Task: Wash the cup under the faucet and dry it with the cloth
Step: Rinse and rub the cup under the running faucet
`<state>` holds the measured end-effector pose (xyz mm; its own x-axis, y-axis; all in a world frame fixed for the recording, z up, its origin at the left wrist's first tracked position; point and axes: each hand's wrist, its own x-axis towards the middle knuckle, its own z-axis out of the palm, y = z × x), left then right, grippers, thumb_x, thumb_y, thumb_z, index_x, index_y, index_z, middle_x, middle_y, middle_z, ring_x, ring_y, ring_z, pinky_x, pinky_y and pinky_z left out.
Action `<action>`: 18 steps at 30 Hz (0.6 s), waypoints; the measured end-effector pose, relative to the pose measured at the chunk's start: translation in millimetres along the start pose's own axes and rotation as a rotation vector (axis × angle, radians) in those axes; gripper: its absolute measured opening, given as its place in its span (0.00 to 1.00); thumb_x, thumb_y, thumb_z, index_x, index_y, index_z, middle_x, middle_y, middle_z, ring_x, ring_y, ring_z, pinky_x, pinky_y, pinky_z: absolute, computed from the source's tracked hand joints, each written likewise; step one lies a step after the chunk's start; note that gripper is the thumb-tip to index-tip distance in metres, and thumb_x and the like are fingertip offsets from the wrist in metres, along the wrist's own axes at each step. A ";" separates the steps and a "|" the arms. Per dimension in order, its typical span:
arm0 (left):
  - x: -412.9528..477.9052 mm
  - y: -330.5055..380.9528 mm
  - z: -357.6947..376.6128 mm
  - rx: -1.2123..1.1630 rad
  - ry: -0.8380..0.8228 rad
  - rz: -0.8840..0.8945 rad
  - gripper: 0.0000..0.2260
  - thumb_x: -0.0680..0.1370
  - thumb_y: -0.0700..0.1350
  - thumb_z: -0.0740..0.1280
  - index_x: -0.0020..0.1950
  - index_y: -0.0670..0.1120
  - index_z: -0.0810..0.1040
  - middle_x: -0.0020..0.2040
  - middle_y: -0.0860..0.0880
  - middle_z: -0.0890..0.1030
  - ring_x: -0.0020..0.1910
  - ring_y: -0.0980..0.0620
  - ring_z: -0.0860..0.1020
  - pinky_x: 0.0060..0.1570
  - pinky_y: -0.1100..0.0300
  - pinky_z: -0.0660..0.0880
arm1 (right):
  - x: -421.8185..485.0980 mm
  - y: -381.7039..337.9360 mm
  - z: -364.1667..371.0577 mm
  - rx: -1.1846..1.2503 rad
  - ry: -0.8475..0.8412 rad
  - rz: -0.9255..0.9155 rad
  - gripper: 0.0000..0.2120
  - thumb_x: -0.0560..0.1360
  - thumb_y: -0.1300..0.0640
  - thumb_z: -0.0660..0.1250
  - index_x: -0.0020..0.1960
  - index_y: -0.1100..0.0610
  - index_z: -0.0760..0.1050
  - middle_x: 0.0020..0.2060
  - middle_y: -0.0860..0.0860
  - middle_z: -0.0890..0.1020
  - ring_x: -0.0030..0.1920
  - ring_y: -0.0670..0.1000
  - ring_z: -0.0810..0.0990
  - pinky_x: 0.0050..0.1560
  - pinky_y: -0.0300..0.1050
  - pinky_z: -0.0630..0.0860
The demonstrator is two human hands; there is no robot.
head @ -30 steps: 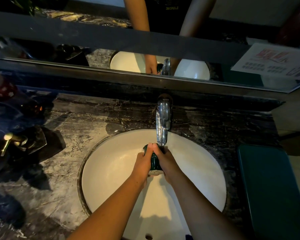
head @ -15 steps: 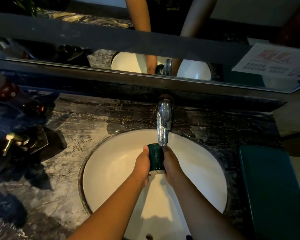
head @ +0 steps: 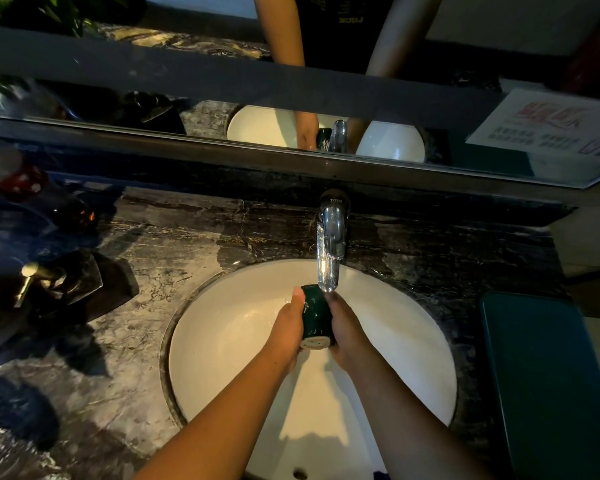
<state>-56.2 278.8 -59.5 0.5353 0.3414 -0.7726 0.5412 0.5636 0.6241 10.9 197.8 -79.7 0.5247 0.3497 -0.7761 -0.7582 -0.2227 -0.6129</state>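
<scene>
Both hands (head: 321,325) clamp the green cup (head: 315,315) sideways beneath the faucet (head: 330,247); wet glaze could slip, cracking it against the basin (head: 222,334).

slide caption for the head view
Left hand and right hand hold a green cup under the faucet over the sink.

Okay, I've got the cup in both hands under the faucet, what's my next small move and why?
Probably roll the cup between your left hand and right hand under the faucet. It lies tilted, mouth end at the spout tip and pale base toward you, so only one side faces the spout.
</scene>
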 end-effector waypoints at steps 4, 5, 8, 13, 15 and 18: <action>-3.6 -1.9 0.7 0.029 -0.039 0.038 0.27 0.82 0.65 0.51 0.56 0.49 0.82 0.54 0.38 0.85 0.54 0.40 0.85 0.61 0.42 0.80 | -3.2 -2.4 -1.1 0.062 0.009 0.038 0.17 0.85 0.44 0.56 0.66 0.50 0.76 0.59 0.57 0.84 0.58 0.58 0.83 0.59 0.56 0.80; -4.5 -1.4 -0.6 0.063 -0.046 0.053 0.30 0.80 0.67 0.52 0.58 0.47 0.82 0.54 0.38 0.86 0.54 0.42 0.85 0.59 0.45 0.81 | -4.4 -3.7 -1.5 0.053 0.014 0.037 0.18 0.85 0.44 0.56 0.66 0.51 0.76 0.59 0.57 0.84 0.57 0.57 0.84 0.58 0.55 0.80; -4.9 -0.2 -10.2 0.051 -0.098 0.028 0.29 0.77 0.66 0.60 0.60 0.42 0.81 0.53 0.40 0.86 0.51 0.45 0.86 0.48 0.55 0.83 | -7.5 -9.3 -2.9 0.030 0.028 0.048 0.18 0.85 0.44 0.55 0.59 0.52 0.79 0.53 0.57 0.86 0.53 0.57 0.85 0.53 0.52 0.81; -2.8 0.5 -27.0 -0.111 -0.114 -0.033 0.20 0.77 0.57 0.68 0.57 0.41 0.81 0.52 0.41 0.85 0.53 0.43 0.84 0.54 0.47 0.83 | -7.7 -10.0 -11.0 0.067 0.072 0.030 0.17 0.85 0.50 0.57 0.59 0.59 0.80 0.54 0.60 0.86 0.57 0.60 0.83 0.65 0.60 0.77; -1.4 0.7 -29.1 -0.241 -0.092 -0.050 0.19 0.77 0.54 0.70 0.58 0.39 0.80 0.49 0.42 0.87 0.52 0.42 0.85 0.48 0.49 0.84 | -7.0 -6.6 -12.9 0.167 0.074 0.011 0.18 0.86 0.51 0.55 0.59 0.60 0.80 0.56 0.62 0.85 0.59 0.61 0.83 0.67 0.62 0.74; -1.8 3.2 -29.7 -0.385 -0.071 -0.058 0.15 0.80 0.49 0.69 0.57 0.37 0.79 0.44 0.43 0.88 0.46 0.44 0.86 0.41 0.51 0.85 | -11.3 -3.7 -12.1 0.267 0.047 -0.032 0.18 0.86 0.54 0.54 0.61 0.62 0.79 0.52 0.59 0.87 0.56 0.59 0.83 0.61 0.59 0.77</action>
<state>-74.6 302.4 -59.6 0.5618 0.2549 -0.7870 0.2969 0.8258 0.4795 12.5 183.6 -70.4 0.5624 0.3089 -0.7670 -0.8130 0.0374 -0.5810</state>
